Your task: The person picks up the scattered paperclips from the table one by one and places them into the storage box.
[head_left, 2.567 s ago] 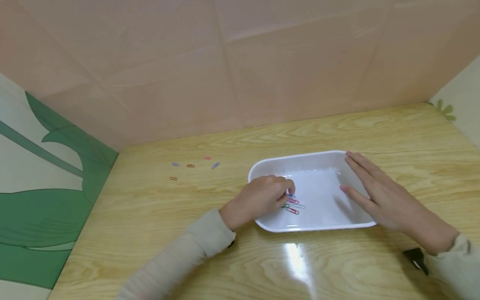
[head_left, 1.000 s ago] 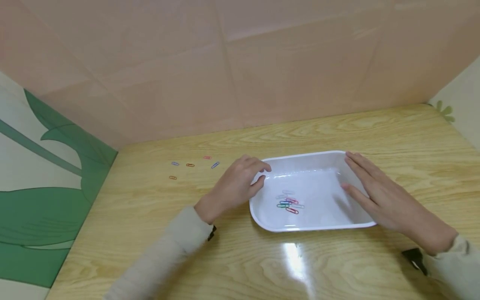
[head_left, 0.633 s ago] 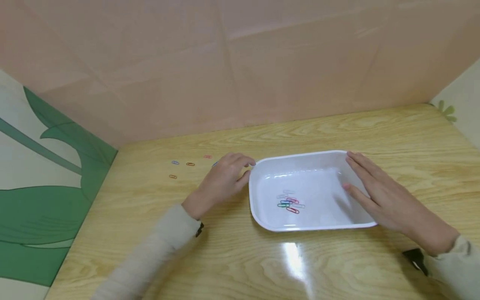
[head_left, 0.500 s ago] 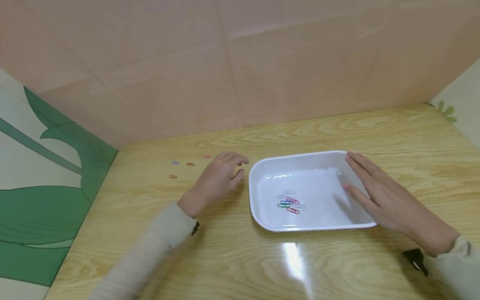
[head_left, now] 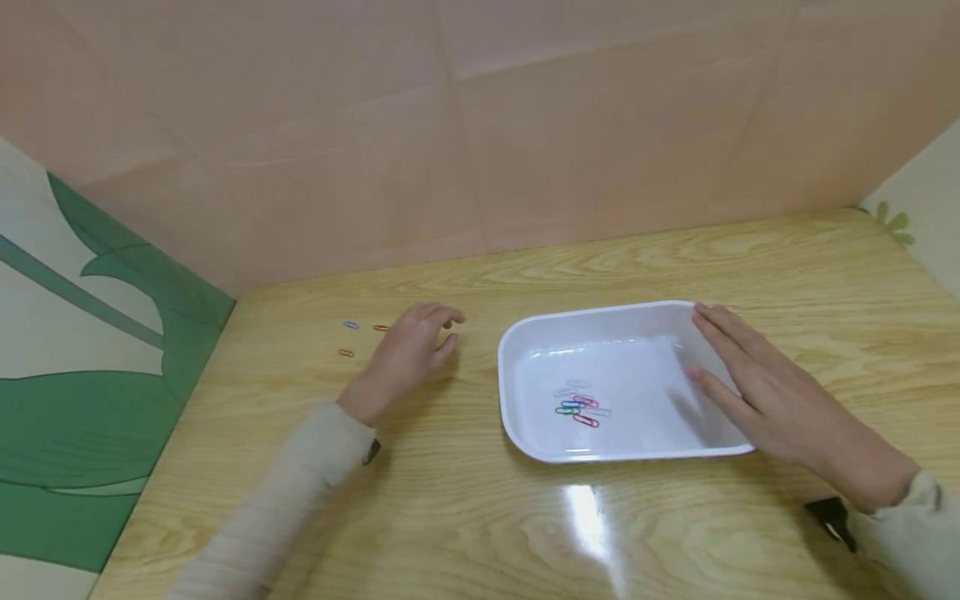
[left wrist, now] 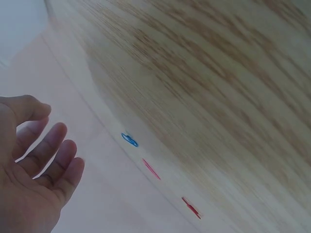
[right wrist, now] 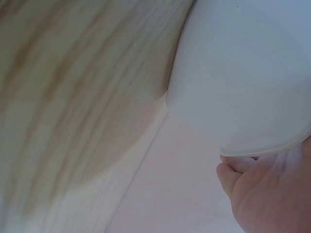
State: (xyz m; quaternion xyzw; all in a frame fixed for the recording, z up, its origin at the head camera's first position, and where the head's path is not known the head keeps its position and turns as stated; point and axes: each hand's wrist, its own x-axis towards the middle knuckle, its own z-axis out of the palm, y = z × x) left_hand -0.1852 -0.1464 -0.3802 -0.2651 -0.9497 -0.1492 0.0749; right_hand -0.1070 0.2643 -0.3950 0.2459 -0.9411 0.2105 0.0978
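Observation:
My left hand hovers over the table left of the tray, fingers loosely bent and thumb apart, with nothing between them. Beyond its fingers, the left wrist view shows a blue paper clip, a pink paper clip and a red paper clip. In the head view the hand hides the blue and pink ones. My right hand rests on the right side of the white tray, fingers straight along the rim and thumb over the inside. Several coloured paper clips lie in the tray's left half.
Farther left on the wooden table lie a lilac paper clip and an orange paper clip. A pinkish sheet stands along the back edge. Green-patterned panel borders the left side.
My left hand was over the paper clips in the tray, then rose out and moved left across the rim to the loose clips. The right hand and tray have stayed put.

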